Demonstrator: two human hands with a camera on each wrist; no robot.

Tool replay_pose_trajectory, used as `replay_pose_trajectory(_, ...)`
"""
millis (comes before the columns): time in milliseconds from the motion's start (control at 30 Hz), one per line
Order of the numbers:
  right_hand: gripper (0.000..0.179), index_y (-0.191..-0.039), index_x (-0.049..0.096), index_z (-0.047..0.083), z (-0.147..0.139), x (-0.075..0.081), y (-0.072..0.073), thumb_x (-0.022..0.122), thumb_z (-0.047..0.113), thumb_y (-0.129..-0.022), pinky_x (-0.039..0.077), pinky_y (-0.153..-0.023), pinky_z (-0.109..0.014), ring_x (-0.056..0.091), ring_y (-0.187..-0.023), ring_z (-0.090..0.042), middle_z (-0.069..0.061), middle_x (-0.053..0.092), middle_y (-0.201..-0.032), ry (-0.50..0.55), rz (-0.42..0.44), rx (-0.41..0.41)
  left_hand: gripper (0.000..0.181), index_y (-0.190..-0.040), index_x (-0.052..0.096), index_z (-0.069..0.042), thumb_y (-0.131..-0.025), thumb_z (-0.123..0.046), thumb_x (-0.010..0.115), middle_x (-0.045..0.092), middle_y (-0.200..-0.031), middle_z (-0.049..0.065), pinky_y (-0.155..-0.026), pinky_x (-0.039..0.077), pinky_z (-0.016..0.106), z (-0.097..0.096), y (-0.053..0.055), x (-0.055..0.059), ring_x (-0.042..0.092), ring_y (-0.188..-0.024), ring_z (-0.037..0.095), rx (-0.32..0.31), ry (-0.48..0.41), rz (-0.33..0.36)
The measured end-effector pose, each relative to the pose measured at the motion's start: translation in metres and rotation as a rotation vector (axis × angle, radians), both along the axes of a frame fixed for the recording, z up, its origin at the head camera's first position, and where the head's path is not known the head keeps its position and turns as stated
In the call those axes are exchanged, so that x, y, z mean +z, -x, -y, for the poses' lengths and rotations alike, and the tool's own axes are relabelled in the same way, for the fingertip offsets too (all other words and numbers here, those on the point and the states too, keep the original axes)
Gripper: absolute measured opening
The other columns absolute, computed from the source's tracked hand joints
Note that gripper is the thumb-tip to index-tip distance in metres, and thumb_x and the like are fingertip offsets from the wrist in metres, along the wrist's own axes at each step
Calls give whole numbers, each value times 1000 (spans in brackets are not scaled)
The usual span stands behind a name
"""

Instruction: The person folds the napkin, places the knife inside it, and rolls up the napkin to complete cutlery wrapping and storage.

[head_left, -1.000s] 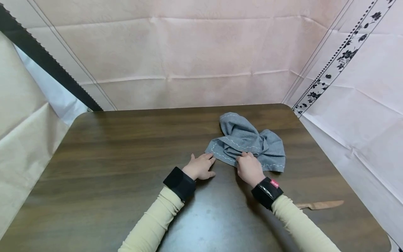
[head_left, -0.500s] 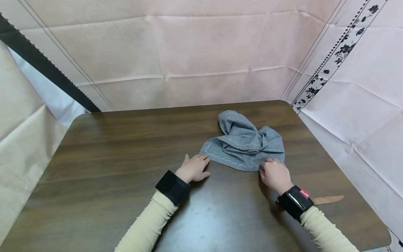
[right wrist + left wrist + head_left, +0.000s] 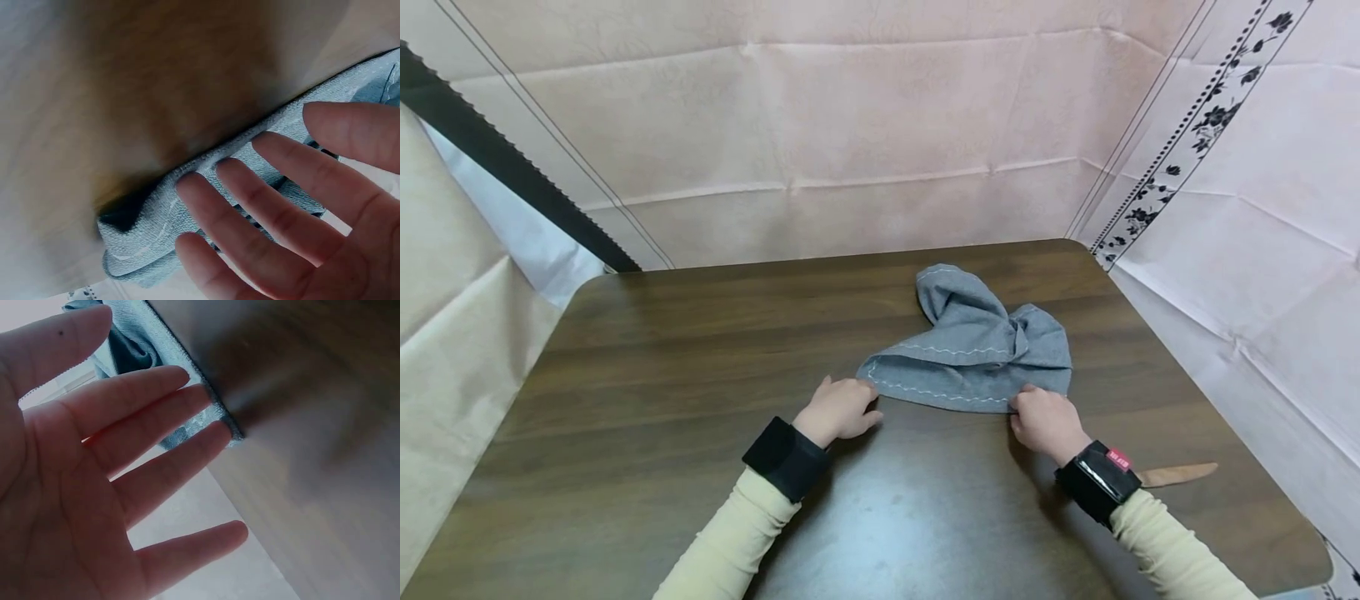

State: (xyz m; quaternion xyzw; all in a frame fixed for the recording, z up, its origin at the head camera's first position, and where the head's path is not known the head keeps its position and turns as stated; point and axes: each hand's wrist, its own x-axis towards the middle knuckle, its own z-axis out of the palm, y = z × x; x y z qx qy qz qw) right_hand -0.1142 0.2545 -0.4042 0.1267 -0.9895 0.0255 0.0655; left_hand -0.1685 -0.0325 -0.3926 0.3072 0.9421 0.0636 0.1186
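Observation:
A grey-blue cloth (image 3: 955, 387) with white stitching near its hem lies rumpled on the table, its front edge stretched fairly straight. My left hand (image 3: 837, 410) is at the cloth's near left corner. In the left wrist view its fingers (image 3: 178, 465) are extended and spread, the middle fingertips on the hem. My right hand (image 3: 1047, 423) is at the near right part of the same edge. Seen from the right wrist, the fingers (image 3: 215, 209) lie nearly straight across the cloth (image 3: 147, 240), the thumb apart from them. Behind the hands, the cloth stays bunched into folds.
A wooden knife-shaped piece (image 3: 1180, 474) lies to the right, partly hidden behind my right wristband (image 3: 1097, 483). The brown table (image 3: 700, 350) has rounded far corners. Pale sheets (image 3: 850, 150) hang behind it and at both sides.
My left hand has moved left and nearer, and the cloth's left corner has shifted with it. My right hand has slid right along the front edge, which now lies straighter.

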Motion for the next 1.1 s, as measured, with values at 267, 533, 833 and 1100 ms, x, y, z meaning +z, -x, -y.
replay_pose_trajectory(267,8,-64,63,6,10,2,-2,66,5,-72,43,-44,-41,54,-54,-27,-7,47,-64,2,20,18,19,-85,63,-11,-87,-29,60,61,-85,4,-81,42,52,13,-12,-1,59,-85,24,-10,-35,-66)
replay_pose_trajectory(533,10,-64,61,4,17,3,-4,66,5,-72,44,-44,-42,55,-53,-30,-7,48,-65,2,30,7,21,-90,65,-9,-86,-30,62,61,-86,3,-68,46,43,21,-19,-3,59,-79,22,-20,-29,-102)
replay_pose_trajectory(833,8,-62,59,4,27,3,-6,62,2,-69,44,-43,-43,55,-53,-32,-8,48,-65,-12,20,28,24,-67,57,-13,-85,-28,63,47,-60,-1,-53,39,32,30,-26,-2,50,-58,14,13,-71,-81)
replay_pose_trajectory(1100,10,-59,58,5,38,4,-8,61,0,-67,44,-42,-43,55,-54,-32,-7,49,-64,-10,20,65,35,-54,52,-13,-85,-26,63,31,-50,-4,-46,29,26,38,-33,2,37,-47,11,49,-104,-68)
